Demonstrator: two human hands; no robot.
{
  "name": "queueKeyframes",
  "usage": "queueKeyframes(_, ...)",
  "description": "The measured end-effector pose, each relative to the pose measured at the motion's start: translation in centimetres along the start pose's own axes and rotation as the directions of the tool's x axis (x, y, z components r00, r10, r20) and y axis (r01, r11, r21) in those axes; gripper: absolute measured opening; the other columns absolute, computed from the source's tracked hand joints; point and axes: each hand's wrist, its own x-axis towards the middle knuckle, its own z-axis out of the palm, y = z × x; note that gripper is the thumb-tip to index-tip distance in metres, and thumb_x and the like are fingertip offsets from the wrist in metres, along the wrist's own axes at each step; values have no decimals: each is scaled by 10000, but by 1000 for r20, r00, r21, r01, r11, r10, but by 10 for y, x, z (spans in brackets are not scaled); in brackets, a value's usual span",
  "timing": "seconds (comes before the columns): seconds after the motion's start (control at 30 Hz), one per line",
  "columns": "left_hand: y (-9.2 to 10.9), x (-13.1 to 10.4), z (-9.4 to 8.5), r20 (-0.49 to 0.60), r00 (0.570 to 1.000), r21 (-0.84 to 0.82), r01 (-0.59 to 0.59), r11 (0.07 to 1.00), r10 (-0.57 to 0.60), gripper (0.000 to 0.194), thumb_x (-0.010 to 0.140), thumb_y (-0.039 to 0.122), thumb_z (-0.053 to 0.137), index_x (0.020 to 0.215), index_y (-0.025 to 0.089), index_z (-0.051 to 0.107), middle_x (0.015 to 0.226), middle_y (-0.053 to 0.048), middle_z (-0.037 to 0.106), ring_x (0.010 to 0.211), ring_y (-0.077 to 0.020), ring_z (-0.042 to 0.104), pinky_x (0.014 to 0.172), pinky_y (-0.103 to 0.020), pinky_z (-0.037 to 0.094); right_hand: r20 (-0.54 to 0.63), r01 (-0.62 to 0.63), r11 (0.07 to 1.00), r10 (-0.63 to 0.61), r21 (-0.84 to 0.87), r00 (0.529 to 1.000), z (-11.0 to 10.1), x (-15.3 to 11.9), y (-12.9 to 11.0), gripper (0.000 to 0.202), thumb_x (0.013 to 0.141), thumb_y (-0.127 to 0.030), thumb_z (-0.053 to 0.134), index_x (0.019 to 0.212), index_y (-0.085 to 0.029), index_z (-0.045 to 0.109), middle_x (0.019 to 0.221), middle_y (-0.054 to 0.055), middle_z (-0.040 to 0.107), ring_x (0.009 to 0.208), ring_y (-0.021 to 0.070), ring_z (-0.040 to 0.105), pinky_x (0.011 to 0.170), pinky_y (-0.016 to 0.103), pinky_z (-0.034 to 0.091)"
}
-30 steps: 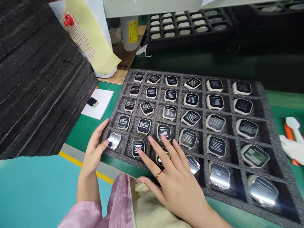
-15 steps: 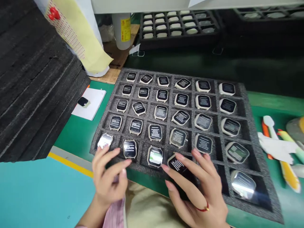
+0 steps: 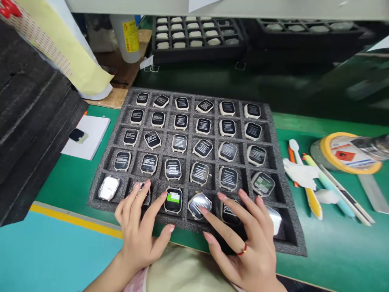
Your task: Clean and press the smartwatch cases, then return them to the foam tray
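Observation:
A dark grey foam tray (image 3: pixel 296 243) holds rows of square smartwatch bodies without straps, most with lit screens showing small text. My left hand (image 3: pixel 142 225) is over the front row, fingers spread, partly covering the second watch (image 3: pixel 146 194). Its index fingertip is by the third watch (image 3: pixel 173 199), whose screen has a green block. My right hand (image 3: pixel 246 235), wearing a thin red ring, also has its fingers apart. Its index fingertip lies on the fourth watch (image 3: pixel 197 201); the other fingers partly cover the fifth watch (image 3: pixel 228 213). Neither hand grips anything.
Stacked black foam (image 3: pixel 36 134) stands left, beside white paper (image 3: pixel 91 138) with a small watch (image 3: pixel 75 134). More filled trays (image 3: pixel 197 49) and a bottle (image 3: pixel 126 40) are behind. Brushes (image 3: pixel 314 205), a white scrap (image 3: pixel 302 173) and a yellow tape roll (image 3: pixel 331 152) lie right.
The view has swung right, so the tray appears further left. My left hand has moved from the first front watch to the second. My right index finger has come onto the fourth watch's screen.

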Motion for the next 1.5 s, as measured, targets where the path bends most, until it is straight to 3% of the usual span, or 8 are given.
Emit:
queueKeyframes(0.13,-5,-5,1,-81,996,-62,-51,997,46,270,914,269,556,1133,187,693,1407,-161,545,1306,-348,476,1006,-466,338,-6,-31,999,30,-14,1000,2,3,1,207,913,-259,643,1099,-188,701,1276,142,615,1351,362,456,1148,606,278)
queueKeyframes(0.3,-5,-5,1,-68,996,-66,-67,996,63,282,914,228,548,1136,191,717,1454,-158,508,1301,-355,474,985,-474,350,-8,-128,988,128,-80,992,6,6,2,338,894,-370,684,1124,-123,667,1306,206,589,1354,431,435,1110,665,318)
queueKeyframes(0.5,1,-2,5,-50,995,-16,-89,996,88,294,949,397,520,1132,339,743,1560,-86,409,1290,-352,473,946,-495,308,116,-42,994,53,-101,992,6,10,3,366,929,-378,640,1218,-153,647,1400,207,519,1394,439,382,1088,698,335)
queueKeyframes(0.67,-5,-8,7,-109,985,-40,-139,990,133,275,911,296,562,1111,271,748,1530,-82,452,1250,-328,510,920,-452,364,172,-24,995,40,-94,984,3,12,4,384,940,-342,616,1296,-199,623,1484,200,432,1431,442,317,1077,710,335)
queueKeyframes(0.9,-6,-9,10,-132,986,-14,-102,995,99,306,890,249,576,1158,264,723,1507,-89,483,1253,-321,518,967,-436,374,10,4,1000,-4,21,1000,2,3,3,207,893,-194,649,1085,-230,718,1328,113,575,1379,350,425,1144,605,291)
queueKeyframes(1.17,-7,-12,9,-131,990,-32,-52,998,48,446,859,228,592,1304,208,587,1302,-133,648,1208,-310,569,980,-429,408,-29,33,999,-32,25,999,1,2,1,182,897,-191,630,1044,-205,735,1209,77,670,1301,299,509,1182,517,284)
queueKeyframes(1.4,-6,-7,8,-99,989,22,-109,994,111,290,893,213,552,1103,269,744,1549,-63,441,1255,-321,526,951,-438,382,-75,24,1000,-24,0,997,5,1,3,182,883,-182,632,1034,-205,732,1163,70,687,1222,293,570,1147,525,340)
queueKeyframes(1.5,-6,-7,9,-107,988,19,-107,994,108,272,887,219,562,1096,245,734,1511,-79,488,1239,-313,536,946,-431,386,-49,32,999,-32,6,998,5,2,3,176,890,-200,640,1025,-233,749,1186,70,676,1224,287,564,1143,527,333)
